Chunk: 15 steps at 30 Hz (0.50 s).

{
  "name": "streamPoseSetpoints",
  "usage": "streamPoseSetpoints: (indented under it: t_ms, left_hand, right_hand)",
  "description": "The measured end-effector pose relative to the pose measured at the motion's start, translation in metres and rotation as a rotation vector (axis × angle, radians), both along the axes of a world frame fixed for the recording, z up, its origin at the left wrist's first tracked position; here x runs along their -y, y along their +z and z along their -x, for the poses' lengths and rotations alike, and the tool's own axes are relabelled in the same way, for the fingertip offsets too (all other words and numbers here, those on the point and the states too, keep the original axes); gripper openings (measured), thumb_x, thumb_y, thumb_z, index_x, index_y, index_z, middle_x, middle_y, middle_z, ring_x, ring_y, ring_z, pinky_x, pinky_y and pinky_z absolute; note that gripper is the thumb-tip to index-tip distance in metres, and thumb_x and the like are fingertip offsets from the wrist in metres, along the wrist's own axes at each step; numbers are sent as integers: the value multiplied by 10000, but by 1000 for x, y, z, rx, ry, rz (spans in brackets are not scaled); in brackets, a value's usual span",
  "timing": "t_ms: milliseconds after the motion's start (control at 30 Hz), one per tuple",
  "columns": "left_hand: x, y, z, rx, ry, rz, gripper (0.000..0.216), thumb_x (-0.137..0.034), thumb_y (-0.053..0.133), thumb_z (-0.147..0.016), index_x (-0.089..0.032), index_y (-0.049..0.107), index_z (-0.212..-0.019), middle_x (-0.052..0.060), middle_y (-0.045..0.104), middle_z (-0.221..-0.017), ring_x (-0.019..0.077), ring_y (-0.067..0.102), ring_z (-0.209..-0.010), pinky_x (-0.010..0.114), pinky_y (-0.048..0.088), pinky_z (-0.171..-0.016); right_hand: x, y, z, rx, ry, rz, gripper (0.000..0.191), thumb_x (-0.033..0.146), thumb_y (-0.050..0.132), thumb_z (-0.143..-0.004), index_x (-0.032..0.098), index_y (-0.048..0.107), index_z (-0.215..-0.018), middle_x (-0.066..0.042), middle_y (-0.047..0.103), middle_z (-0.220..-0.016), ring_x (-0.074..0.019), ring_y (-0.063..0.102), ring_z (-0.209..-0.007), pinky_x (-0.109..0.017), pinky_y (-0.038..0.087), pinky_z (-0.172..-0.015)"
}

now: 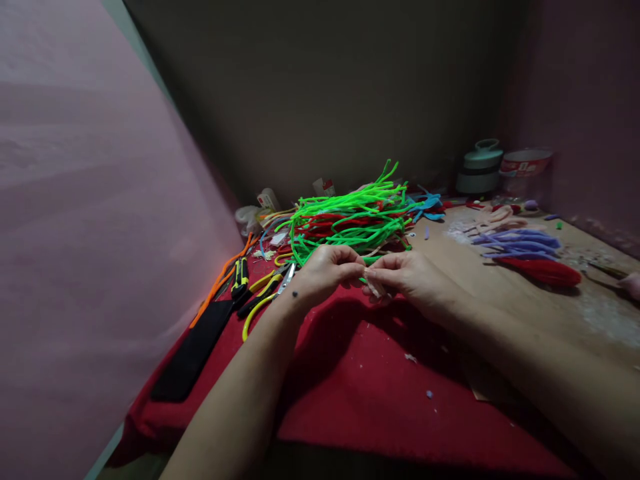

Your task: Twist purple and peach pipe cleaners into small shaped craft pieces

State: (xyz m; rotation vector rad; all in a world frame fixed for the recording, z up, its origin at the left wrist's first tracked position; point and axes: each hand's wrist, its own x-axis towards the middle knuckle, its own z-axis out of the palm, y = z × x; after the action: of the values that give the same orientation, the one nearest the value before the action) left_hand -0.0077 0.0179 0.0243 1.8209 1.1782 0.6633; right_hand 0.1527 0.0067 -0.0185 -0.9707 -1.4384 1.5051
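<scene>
My left hand [333, 268] and my right hand [411, 279] meet above the front of the red cloth [350, 373]. Their fingertips pinch a small pale beige bundle [376, 288] that looks like bent pipe cleaner pieces; fingers partly hide it. Just behind them rises a big heap of bright green pipe cleaners [350, 200], with red ones [325, 225] mixed in. Left of my left hand lie yellow-handled scissors [256, 313] and yellow-and-black pliers [260, 300].
A yellow-and-black utility knife [240, 279], orange pipe cleaners [215, 290] and a flat black object [187, 357] lie left. On the brown board [440, 257] at right are purple pieces [523, 243] and a red bundle [543, 272]. A lidded container [480, 170] stands behind.
</scene>
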Motion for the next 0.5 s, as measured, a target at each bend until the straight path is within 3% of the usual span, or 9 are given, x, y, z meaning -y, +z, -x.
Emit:
streamPoseSetpoints:
  t_ms: [200,400,500]
  left_hand:
    - [1,6,3,-120,19,-54,109,-191,551,-716,-116,619,-756,7,593,-612,85,551,-546,199,440,-538]
    - [10,6,-8,-76,90,76,108,-187,550,-738,-118,554,-656,-40,499,-439,62,461,-355,170,359,-377]
    - [13,3,-17,-23,151,126,98,-129,561,-723,-114,523,-633,-30,529,-451,68,476,-343,171,363,-362]
  right_hand:
    - [3,4,2,66,-119,-79,226,270,567,-713,152,539,-523,-17,568,-502,-101,525,-482,-202,390,-449]
    - [5,3,2,52,-207,-162,218,278,577,-720,145,562,-547,-4,565,-500,-74,464,-443,-199,373,-438]
    - [4,1,3,-54,-194,-54,207,303,617,-703,143,564,-582,-3,571,-515,-79,485,-446,-202,410,-436]
